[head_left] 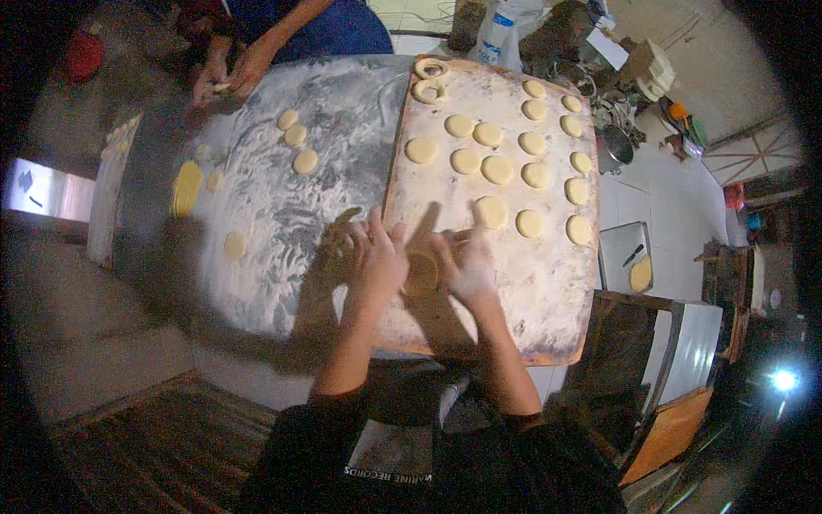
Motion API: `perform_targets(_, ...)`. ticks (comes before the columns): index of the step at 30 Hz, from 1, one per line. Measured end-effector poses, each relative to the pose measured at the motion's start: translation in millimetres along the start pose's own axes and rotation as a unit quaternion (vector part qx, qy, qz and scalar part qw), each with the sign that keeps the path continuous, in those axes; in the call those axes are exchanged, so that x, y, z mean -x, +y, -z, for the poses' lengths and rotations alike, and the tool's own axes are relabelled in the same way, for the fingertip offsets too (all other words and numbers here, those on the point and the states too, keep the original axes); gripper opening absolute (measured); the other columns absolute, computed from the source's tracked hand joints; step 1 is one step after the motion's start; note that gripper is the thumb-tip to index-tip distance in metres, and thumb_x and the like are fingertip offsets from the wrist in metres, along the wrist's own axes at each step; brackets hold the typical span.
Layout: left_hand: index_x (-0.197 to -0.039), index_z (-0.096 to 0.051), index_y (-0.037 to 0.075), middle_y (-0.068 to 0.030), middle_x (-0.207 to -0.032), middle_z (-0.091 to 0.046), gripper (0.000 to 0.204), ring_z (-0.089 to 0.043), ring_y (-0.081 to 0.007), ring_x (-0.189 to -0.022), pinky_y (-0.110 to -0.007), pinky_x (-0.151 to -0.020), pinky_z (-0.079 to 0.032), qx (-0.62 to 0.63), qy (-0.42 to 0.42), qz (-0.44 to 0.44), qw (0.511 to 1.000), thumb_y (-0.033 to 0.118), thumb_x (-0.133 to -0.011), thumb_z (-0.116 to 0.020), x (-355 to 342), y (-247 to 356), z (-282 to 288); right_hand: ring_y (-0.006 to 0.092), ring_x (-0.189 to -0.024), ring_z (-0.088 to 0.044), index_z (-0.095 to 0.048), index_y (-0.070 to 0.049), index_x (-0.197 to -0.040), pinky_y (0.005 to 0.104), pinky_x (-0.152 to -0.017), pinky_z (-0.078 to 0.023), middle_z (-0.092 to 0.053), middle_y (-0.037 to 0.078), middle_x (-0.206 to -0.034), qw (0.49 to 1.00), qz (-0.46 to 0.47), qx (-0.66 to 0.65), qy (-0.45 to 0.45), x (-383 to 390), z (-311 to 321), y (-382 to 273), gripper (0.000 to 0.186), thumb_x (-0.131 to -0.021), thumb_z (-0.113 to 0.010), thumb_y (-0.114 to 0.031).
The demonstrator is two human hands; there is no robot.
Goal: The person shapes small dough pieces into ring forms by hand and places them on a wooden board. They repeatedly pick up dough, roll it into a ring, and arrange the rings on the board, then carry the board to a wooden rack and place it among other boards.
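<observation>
My left hand [379, 257] is over the near left edge of the floured wooden board [539, 283], its fingers stretched out and holding nothing. My right hand [469, 267] hovers just right of it, thumb and fingers apart and slightly blurred. Its fingertips come close to a pale round dough disc [490, 212]; whether they touch it I cannot tell. Between my hands, in shadow, lies another dough round [419, 274]. Several flat dough discs [497, 170] are spread over the board in loose rows. Two dough rings [430, 92] lie at its far left corner.
Left of the board is a grey floured tabletop [342, 111] with several dough discs [306, 161] and a yellow oval piece [186, 188]. At the far left, a co-worker's hands [227, 77] hold a small dough piece. A tray [627, 248] and metal pot [615, 147] stand at right.
</observation>
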State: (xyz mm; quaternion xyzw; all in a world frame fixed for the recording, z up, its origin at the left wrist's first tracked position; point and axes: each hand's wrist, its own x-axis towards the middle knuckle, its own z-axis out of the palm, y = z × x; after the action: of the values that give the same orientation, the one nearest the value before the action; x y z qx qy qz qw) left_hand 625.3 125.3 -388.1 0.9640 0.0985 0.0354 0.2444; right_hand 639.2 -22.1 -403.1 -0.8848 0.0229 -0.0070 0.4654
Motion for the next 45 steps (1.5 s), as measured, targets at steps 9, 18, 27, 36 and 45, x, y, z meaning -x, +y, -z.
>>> perform_targets(9,-0.114,-0.053,-0.003,-0.0284,-0.108,-0.054,0.035,-0.056,-0.0444,-0.096,-0.05,-0.083,-0.046,0.007,-0.088,-0.149,0.985,0.024,-0.091,-0.056,-41,52,-11,0.037,-0.088,-0.057,-0.057,-0.003,-0.113,0.0434,-0.081,-0.046,-0.06,0.019,-0.094,0.972,0.035,0.209,0.101,-28,93,108,0.036,-0.079,-0.061,-0.015)
perform_targets(18,-0.098,-0.056,0.004,-0.0186,-0.084,-0.058,0.014,-0.059,-0.0346,-0.08,-0.042,-0.076,-0.048,0.148,-0.123,-0.299,0.935,0.013,-0.087,-0.054,-59,76,-59,0.0312,-0.08,-0.064,-0.054,-0.001,-0.094,0.0396,-0.069,-0.05,-0.065,0.018,-0.084,0.974,-0.01,0.226,-0.01,-68,87,102,0.035,-0.087,-0.061,-0.035)
perform_targets(27,-0.108,-0.056,0.008,-0.0154,-0.107,-0.057,0.029,-0.056,-0.0354,-0.1,-0.045,-0.086,-0.047,0.185,0.051,-0.212,0.958,0.001,-0.08,-0.058,-15,-141,43,0.0177,-0.089,-0.064,-0.058,-0.002,-0.111,0.0305,-0.079,-0.051,-0.066,0.009,-0.097,0.96,0.085,-0.106,-0.243,-35,-76,-65,0.027,-0.084,-0.058,-0.002)
perform_targets(36,-0.109,-0.055,0.007,-0.016,-0.102,-0.058,0.024,-0.057,-0.0384,-0.09,-0.045,-0.079,-0.047,0.084,0.127,-0.053,0.987,0.007,-0.086,-0.061,0,-254,104,0.0324,-0.09,-0.06,-0.06,-0.008,-0.111,0.0444,-0.075,-0.048,-0.062,0.013,-0.096,0.89,0.359,0.224,-0.171,-40,-247,-186,0.033,-0.08,-0.064,-0.02)
perform_targets(45,-0.11,-0.054,0.002,-0.0184,-0.094,-0.066,0.023,-0.066,-0.0315,-0.084,-0.038,-0.069,-0.051,0.275,0.123,0.072,0.951,0.013,-0.092,-0.06,-5,-271,88,0.0294,-0.099,-0.058,-0.053,-0.003,-0.112,0.0388,-0.08,-0.049,-0.057,0.013,-0.108,0.831,0.165,0.189,-0.496,-79,-248,-196,0.036,-0.08,-0.066,-0.013)
